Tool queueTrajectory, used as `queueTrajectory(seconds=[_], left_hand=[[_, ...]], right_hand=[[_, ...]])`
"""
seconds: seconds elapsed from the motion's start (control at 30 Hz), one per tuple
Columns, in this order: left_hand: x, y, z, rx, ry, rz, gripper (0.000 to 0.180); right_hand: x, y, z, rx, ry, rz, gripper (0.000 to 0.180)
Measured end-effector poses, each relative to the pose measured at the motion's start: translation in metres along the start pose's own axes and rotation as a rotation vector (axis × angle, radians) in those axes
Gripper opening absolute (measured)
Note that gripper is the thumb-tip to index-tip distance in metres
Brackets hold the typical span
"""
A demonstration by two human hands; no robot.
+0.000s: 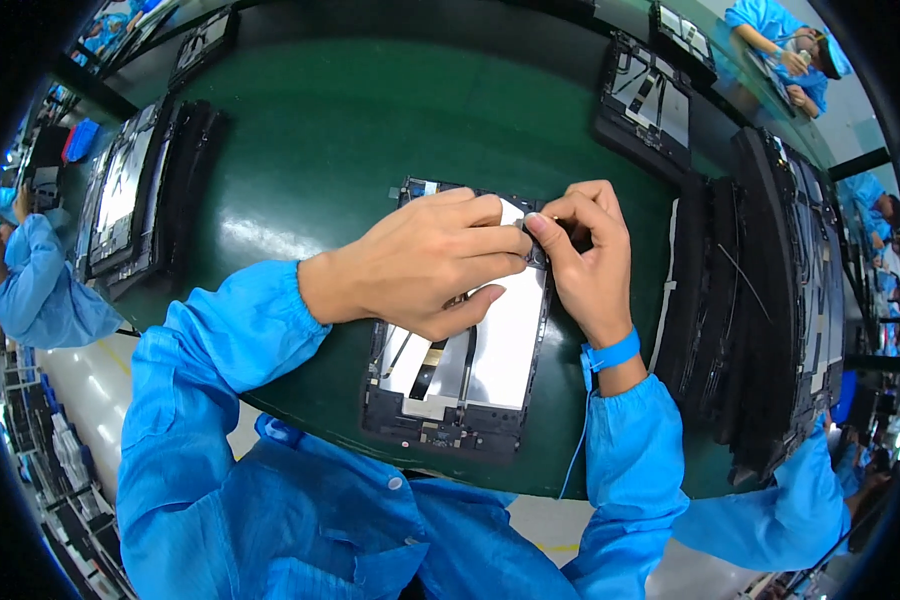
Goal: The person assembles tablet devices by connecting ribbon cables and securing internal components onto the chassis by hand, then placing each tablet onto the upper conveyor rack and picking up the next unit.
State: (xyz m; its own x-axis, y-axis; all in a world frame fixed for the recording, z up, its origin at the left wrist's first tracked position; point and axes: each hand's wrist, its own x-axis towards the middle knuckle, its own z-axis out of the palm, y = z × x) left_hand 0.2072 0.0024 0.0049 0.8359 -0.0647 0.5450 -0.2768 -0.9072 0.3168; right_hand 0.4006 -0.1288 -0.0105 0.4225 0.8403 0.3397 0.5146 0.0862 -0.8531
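A tablet screen assembly (500,370) lies face down on the green table in front of me. Its inner side shows a silver plate, a black frame and dark ribbon cables. My left hand (440,260) reaches across its upper half, fingers curled and thumb lower down, fingertips at the right edge. My right hand (590,250) meets them there, thumb and index finger pinched together at the upper right corner. Something small and dark shows at the fingertips, too hidden to name. A blue wrist strap (613,352) with a thin cord circles my right wrist.
Stacked tablet assemblies with black foam sheets (710,300) stand close to my right arm. Another stack (125,200) is at the left. More assemblies (650,95) lie at the far right. Co-workers in blue sit around, one (45,280) at the left. The green table (370,110) spreads beyond my hands.
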Motion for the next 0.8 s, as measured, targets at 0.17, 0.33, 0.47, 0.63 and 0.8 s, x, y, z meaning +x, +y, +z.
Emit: queueTrajectory(seconds=[0.17, 0.33, 0.47, 0.63, 0.8], left_hand=[[-0.005, -0.010, -0.005, -0.014, -0.041, 0.042, 0.029], [-0.001, -0.013, -0.005, -0.048, -0.029, 0.048, 0.029], [0.001, -0.014, -0.003, -0.113, 0.008, 0.050, 0.028], [-0.006, -0.013, -0.005, -0.134, -0.006, 0.020, 0.030], [-0.008, -0.016, -0.003, -0.138, 0.007, 0.038, 0.033]], right_hand=[[0.007, 0.002, 0.013, 0.030, -0.056, 0.042, 0.014], [0.006, 0.003, 0.013, 0.009, -0.065, 0.041, 0.012], [0.001, -0.004, 0.006, -0.006, -0.120, 0.091, 0.026], [-0.011, -0.006, -0.010, 0.041, -0.223, 0.041, 0.058], [-0.006, -0.011, -0.019, 0.126, -0.337, 0.209, 0.074]])
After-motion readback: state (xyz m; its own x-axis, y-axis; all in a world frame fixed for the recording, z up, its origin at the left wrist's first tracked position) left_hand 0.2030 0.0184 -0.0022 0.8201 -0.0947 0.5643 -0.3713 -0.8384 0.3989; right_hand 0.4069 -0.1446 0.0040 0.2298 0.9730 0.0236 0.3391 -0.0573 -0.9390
